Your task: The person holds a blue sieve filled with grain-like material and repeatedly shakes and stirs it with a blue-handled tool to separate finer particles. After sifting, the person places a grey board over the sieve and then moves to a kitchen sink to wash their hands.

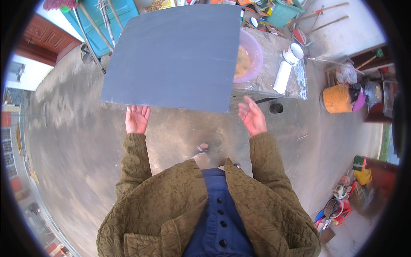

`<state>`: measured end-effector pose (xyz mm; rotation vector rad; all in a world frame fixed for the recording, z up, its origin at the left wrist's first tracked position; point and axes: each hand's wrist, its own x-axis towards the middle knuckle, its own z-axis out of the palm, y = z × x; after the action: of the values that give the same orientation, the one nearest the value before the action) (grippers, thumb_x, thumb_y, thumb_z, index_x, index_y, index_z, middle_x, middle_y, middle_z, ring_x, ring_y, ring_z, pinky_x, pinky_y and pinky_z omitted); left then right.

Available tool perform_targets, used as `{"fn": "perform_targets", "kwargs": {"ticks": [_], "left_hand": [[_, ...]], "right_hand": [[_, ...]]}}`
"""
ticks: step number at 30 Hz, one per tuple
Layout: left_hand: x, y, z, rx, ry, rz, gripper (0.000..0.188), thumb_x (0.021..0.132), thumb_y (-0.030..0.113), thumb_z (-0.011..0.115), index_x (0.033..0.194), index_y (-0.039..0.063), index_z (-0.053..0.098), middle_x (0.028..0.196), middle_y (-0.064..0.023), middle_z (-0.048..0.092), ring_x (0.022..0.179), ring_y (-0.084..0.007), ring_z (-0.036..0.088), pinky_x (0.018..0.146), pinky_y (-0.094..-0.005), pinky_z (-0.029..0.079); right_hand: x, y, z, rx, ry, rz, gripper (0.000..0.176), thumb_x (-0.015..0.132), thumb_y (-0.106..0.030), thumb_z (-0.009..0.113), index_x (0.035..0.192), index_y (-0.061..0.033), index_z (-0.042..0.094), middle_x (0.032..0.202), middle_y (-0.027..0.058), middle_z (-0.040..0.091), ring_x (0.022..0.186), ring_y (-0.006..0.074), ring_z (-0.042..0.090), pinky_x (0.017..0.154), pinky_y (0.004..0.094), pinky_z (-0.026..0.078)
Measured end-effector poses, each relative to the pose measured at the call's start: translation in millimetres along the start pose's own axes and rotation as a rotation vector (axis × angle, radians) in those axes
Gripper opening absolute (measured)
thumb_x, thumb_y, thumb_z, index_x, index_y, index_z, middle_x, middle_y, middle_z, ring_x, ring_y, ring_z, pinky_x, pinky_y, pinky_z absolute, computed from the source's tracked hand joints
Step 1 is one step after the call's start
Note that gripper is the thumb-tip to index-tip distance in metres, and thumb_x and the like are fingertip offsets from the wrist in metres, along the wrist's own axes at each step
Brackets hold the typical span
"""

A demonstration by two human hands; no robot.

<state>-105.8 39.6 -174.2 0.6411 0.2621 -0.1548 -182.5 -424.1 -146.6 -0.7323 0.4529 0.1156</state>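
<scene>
A large flat grey board lies before me, covering much of a plastic-covered table. My left hand is at the board's near edge, palm up, its fingertips hidden at or under that edge; whether it bears weight I cannot tell. My right hand is apart from the board, just right of its near right corner, with fingers spread and nothing in it. Beyond that corner a pink plastic basin with tan contents shows partly from beneath the board. A white enamel mug and a white oblong block stand to its right.
Long-handled tools lean by a turquoise door at the upper left. A green plastic bin stands beyond the table. A dark round container is on the concrete floor. An orange-covered container and clutter line the right side.
</scene>
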Motion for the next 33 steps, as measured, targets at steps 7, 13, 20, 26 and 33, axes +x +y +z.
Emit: {"fn": "perform_targets", "kwargs": {"ticks": [7, 13, 20, 26, 33], "left_hand": [[-52.3, -68.3, 6.0, 0.258, 0.094, -0.329, 0.074, 0.089, 0.05, 0.06, 0.141, 0.002, 0.035, 0.14, -0.0184, 0.043, 0.121, -0.0272, 0.05, 0.104, -0.0425, 0.042], [-61.9, -86.9, 70.8, 0.243, -0.083, -0.432, 0.073, 0.091, 0.051, 0.056, 0.142, 0.003, 0.035, 0.14, -0.0152, 0.046, 0.121, -0.0257, 0.052, 0.104, -0.0417, 0.042], [-66.0, -128.8, 133.1, 0.223, -0.155, -0.516, 0.074, 0.09, 0.055, 0.055, 0.139, 0.002, 0.039, 0.133, -0.0145, 0.054, 0.118, -0.026, 0.055, 0.104, -0.043, 0.042], [-96.4, -219.7, 91.2, 0.606, 0.162, -0.75, 0.039, 0.095, 0.042, 0.054, 0.108, 0.005, 0.058, 0.098, -0.0071, 0.065, 0.089, -0.0187, 0.063, 0.083, -0.0351, 0.051], [-145.8, -370.5, 141.7, 0.736, -0.153, -1.075, 0.021, 0.096, 0.031, 0.056, 0.092, 0.01, 0.057, 0.065, 0.0026, 0.049, 0.053, -0.009, 0.042, 0.052, -0.0258, 0.038]], "right_hand": [[-101.3, 64.1, -98.5, 0.208, 0.36, 0.118, 0.03, 0.097, -0.016, 0.05, 0.124, -0.0039, 0.052, 0.098, 0.0112, 0.067, 0.08, 0.0163, 0.064, 0.072, 0.0305, 0.053], [-131.5, 100.1, -130.9, 0.374, 0.379, 0.131, 0.027, 0.097, -0.015, 0.048, 0.121, -0.0033, 0.053, 0.092, 0.0098, 0.067, 0.076, 0.015, 0.064, 0.069, 0.0299, 0.053], [-156.5, 124.4, -173.1, 0.496, 0.455, 0.094, 0.026, 0.099, -0.015, 0.046, 0.12, -0.0023, 0.053, 0.091, 0.0076, 0.065, 0.077, 0.013, 0.061, 0.071, 0.0281, 0.051], [-202.7, 135.2, -219.9, 0.64, 0.531, 0.001, 0.016, 0.096, -0.019, 0.055, 0.106, -0.0082, 0.058, 0.091, 0.0065, 0.065, 0.081, 0.0147, 0.062, 0.072, 0.0295, 0.052], [-292.7, 65.3, -303.4, 0.508, 0.697, -0.348, 0.009, 0.095, -0.017, 0.056, 0.096, -0.0087, 0.057, 0.102, 0.0115, 0.064, 0.092, 0.0228, 0.064, 0.077, 0.0379, 0.053]]}}
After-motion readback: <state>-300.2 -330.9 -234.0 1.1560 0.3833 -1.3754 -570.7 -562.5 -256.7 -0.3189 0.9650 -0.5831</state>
